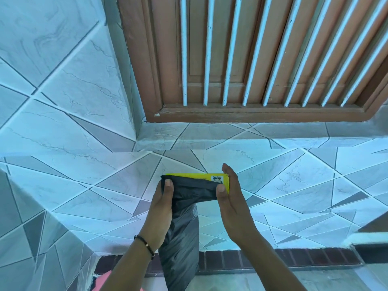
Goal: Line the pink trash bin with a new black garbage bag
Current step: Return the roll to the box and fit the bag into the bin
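We hold the roll (194, 185) of black bags level before us, its yellow wrapper (195, 177) on the far side. Our left hand (160, 208) pinches the 9 o'clock end, thumb on top; our right hand (233, 198) clamps the 3 o'clock end, thumb on the black film, fingers behind. We judge this two-ended grip is there to let one bag (180, 248) unroll: it hangs loose toward 6 o'clock between our wrists, not yet torn free.

The bin (102, 280) shows only as a pink sliver at 7 o'clock, its mouth out of view. The tiled ledge (84, 185) lies beneath our hands, the barred brown door (252, 59) at 12 o'clock. Nothing blocks the bag's drop; the ledge's corner near 8 o'clock stands close to the bin.
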Motion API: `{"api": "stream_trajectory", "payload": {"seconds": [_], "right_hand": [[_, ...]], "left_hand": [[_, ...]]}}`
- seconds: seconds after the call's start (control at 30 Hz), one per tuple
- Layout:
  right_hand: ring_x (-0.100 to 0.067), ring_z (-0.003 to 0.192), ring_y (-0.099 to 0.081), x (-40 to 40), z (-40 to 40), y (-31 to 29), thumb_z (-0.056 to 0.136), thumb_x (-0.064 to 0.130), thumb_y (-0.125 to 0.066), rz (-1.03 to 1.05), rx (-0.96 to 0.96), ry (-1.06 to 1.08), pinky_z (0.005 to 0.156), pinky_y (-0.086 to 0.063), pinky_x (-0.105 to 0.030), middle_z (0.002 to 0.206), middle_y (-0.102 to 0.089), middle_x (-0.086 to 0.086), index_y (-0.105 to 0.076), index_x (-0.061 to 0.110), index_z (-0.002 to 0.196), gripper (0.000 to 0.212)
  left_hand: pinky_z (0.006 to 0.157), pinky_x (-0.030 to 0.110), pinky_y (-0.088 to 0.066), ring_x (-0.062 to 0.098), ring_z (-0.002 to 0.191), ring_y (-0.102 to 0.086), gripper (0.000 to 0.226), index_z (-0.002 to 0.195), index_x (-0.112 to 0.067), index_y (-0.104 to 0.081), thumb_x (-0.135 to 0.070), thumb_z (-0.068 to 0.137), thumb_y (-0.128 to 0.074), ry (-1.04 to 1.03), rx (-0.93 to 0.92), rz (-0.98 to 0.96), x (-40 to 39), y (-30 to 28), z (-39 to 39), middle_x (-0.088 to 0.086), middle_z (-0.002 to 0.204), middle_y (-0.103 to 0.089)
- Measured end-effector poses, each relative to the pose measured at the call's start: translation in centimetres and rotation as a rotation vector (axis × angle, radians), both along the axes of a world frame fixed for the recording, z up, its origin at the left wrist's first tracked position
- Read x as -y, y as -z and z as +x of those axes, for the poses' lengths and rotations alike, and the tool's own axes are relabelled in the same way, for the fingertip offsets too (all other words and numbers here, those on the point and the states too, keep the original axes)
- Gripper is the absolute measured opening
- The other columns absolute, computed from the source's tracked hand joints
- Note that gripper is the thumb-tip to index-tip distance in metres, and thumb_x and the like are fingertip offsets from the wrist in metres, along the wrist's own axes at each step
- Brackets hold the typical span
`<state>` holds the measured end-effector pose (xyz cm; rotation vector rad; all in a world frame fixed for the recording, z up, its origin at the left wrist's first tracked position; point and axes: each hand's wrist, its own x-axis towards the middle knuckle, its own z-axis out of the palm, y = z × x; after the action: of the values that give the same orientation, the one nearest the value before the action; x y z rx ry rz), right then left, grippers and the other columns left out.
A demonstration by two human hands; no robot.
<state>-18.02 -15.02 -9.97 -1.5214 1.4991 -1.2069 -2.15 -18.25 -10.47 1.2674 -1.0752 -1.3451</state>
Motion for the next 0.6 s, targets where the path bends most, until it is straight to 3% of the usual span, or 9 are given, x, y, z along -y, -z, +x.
{"api": "stream_trajectory", "payload": {"seconds": [0.1, 0.17, 0.3, 0.4, 0.47, 0.53, 0.6], "right_hand": [[0.007, 0.125, -0.039, 1.6, -0.8, 0.0, 0.068, 0.087, -0.018, 0.015, -0.029, -0.054, 0.094, -0.033, -0.012, 0.147, -0.028, 0.019, -0.014, 0.041, 0.142, 0.087], [-0.001, 0.12, -0.046, 2.8, -1.5, -0.4, 0.069, 0.086, -0.025, 0.027, -0.061, -0.112, 0.093, -0.038, -0.019, 0.145, -0.031, 0.01, -0.012, 0.04, 0.141, 0.086], [-0.005, 0.128, -0.034, 5.4, -3.3, -1.9, 0.076, 0.058, -0.057, 0.009, -0.268, -0.263, 0.1, -0.035, -0.022, 0.142, -0.018, 0.016, -0.005, 0.03, 0.143, 0.09], [-0.008, 0.125, -0.024, 8.3, -4.6, -2.6, 0.081, 0.029, -0.066, -0.094, -0.413, -0.202, 0.103, -0.029, -0.022, 0.129, -0.02, 0.008, -0.024, 0.021, 0.142, 0.074], [-0.014, 0.123, -0.024, 10.2, -5.1, -3.1, 0.084, 0.018, -0.065, -0.122, -0.458, -0.138, 0.098, -0.028, -0.021, 0.125, -0.028, 0.001, -0.032, 0.021, 0.139, 0.065], [-0.018, 0.121, -0.029, 12.4, -5.4, -3.5, 0.084, 0.018, -0.065, -0.094, -0.407, -0.127, 0.099, -0.031, -0.029, 0.122, -0.036, -0.003, -0.036, 0.022, 0.137, 0.061], [-0.022, 0.118, -0.035, 14.6, -5.6, -3.6, 0.083, 0.027, -0.065, -0.081, -0.375, -0.121, 0.095, -0.035, -0.034, 0.118, -0.044, -0.006, -0.041, 0.021, 0.134, 0.056]], "left_hand": [[0.102, 0.046, -0.045, 0.016, 0.11, -0.061, 0.056, 0.114, -0.031, -0.055, -0.072, 0.08, -0.037, 0.019, 0.094, -0.066, 1.3, -0.3, -0.2, -0.003, 0.116, -0.065], [0.102, 0.046, -0.044, 0.016, 0.112, -0.06, 0.062, 0.117, -0.031, -0.052, -0.075, 0.077, -0.036, 0.035, 0.136, -0.077, 2.3, -0.5, -0.2, -0.003, 0.119, -0.063], [0.1, 0.035, -0.045, 0.006, 0.106, -0.059, 0.04, 0.107, -0.034, -0.054, -0.058, 0.084, -0.032, 0.049, 0.204, -0.11, 4.1, -1.7, -0.2, -0.009, 0.111, -0.063], [0.1, 0.032, -0.042, 0.01, 0.11, -0.056, 0.039, 0.111, -0.03, -0.055, -0.056, 0.09, -0.033, 0.024, 0.315, -0.202, 6.2, -2.7, -0.2, -0.006, 0.116, -0.062], [0.091, 0.027, -0.043, 0.013, 0.103, -0.056, 0.033, 0.1, -0.029, -0.055, -0.054, 0.092, -0.033, 0.004, 0.454, -0.28, 7.7, -3.1, -0.2, -0.003, 0.107, -0.061], [0.077, 0.022, -0.042, 0.014, 0.089, -0.056, 0.029, 0.09, -0.025, -0.052, -0.048, 0.094, -0.036, -0.019, 0.518, -0.328, 9.1, -3.8, -0.5, -0.002, 0.093, -0.06], [0.076, 0.025, -0.041, 0.015, 0.091, -0.057, 0.024, 0.096, -0.024, -0.054, -0.043, 0.095, -0.038, -0.052, 0.561, -0.355, 10.6, -4.4, -0.9, -0.003, 0.094, -0.061]]}}
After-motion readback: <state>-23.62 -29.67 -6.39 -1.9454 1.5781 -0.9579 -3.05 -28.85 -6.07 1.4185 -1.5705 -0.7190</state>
